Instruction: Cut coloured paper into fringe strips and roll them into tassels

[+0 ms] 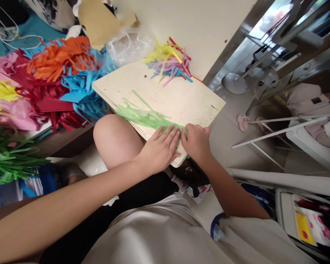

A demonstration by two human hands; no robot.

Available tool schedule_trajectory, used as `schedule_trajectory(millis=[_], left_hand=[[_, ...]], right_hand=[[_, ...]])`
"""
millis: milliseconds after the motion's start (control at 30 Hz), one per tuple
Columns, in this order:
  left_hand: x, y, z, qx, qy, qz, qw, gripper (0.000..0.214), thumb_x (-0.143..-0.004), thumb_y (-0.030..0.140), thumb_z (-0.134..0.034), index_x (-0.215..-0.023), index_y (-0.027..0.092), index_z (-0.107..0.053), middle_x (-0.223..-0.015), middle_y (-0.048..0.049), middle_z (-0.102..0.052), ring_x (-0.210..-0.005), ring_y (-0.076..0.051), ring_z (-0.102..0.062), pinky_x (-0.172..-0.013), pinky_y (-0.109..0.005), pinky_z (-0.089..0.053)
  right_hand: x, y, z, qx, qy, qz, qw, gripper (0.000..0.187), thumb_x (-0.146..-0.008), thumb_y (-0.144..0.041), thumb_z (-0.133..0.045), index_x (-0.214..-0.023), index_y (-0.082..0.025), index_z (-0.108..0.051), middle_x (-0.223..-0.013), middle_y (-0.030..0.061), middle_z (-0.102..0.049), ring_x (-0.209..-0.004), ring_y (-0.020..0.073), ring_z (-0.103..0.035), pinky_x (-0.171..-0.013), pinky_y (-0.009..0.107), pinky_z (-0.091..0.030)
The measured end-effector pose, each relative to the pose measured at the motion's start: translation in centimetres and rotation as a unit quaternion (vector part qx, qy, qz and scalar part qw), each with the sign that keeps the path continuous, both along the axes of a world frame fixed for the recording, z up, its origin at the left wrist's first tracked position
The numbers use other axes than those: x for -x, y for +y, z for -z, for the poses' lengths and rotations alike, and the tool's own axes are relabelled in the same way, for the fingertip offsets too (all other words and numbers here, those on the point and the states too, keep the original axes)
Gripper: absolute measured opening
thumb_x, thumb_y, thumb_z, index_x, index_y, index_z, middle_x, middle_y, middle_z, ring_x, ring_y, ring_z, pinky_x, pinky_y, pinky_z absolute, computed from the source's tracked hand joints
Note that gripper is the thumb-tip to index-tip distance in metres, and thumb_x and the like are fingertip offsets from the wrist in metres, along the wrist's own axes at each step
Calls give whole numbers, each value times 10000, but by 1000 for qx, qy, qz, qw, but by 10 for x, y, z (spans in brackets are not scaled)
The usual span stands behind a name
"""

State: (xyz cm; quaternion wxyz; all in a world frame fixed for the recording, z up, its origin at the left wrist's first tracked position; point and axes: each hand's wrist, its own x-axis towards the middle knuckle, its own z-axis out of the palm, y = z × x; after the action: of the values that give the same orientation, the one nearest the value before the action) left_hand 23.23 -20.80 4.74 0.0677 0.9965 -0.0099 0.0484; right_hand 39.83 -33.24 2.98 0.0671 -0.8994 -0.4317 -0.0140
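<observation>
A fringed bundle of light green strips (143, 115) lies along the near edge of a cream board (181, 99) resting over my lap. My left hand (163, 146) lies flat with its fingers stretched over the right part of the strips. Close beside it, my right hand (196, 141) is curled round the bundle's right end, with thumb and fingers closed on it. The held end is mostly hidden under the fingers. At the board's far edge sits a loose pile of yellow, pink and blue strips (170, 62).
Fringed bundles in orange (59, 58), blue (85, 91), red (49, 95) and green (13, 157) are heaped at the left. A clear plastic bag (130, 44) sits behind the board. On the right are a metal-legged frame (277, 126) and another person's legs (310, 106).
</observation>
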Motion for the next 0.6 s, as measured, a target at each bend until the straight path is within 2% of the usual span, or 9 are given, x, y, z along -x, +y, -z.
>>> schedule_trajectory(millis=[100,267,500,600], left_hand=[[-3,-1,12,-3,28,-21,999,850,-1206,575,-376,-1781,-50,-421,-1863,-269,-333,-1801,-421,-336,-1510,-637,-311],[-1,4,20,16,33,-34,999,897,-1193,636,-393,-1794,-29,-408,-1871,-263,-294,-1820,-402,-286,-1534,-637,-261],[1,4,21,19,50,-41,998,973,-1185,694,-336,-1795,-63,-375,-1879,-279,-228,-1825,-414,-248,-1538,-631,-245],[1,4,20,19,54,-40,998,970,-1182,694,-363,-1799,-55,-376,-1883,-272,-228,-1826,-414,-242,-1541,-619,-241]], right_hand=[[0,0,0,0,1,-1,1000,289,-1152,-329,-459,-971,-182,-630,-954,142,-732,-1007,302,-611,-928,428,-267],[-2,1,0,-2,5,0,1000,287,-1148,-328,-457,-963,-186,-624,-940,140,-729,-1004,299,-608,-929,433,-275],[-4,2,-2,10,17,8,1000,285,-1137,-314,-455,-934,-188,-611,-876,116,-686,-968,287,-606,-931,428,-286],[-5,3,-2,12,19,8,1000,271,-1132,-305,-461,-936,-188,-608,-871,116,-678,-972,288,-604,-935,424,-293]])
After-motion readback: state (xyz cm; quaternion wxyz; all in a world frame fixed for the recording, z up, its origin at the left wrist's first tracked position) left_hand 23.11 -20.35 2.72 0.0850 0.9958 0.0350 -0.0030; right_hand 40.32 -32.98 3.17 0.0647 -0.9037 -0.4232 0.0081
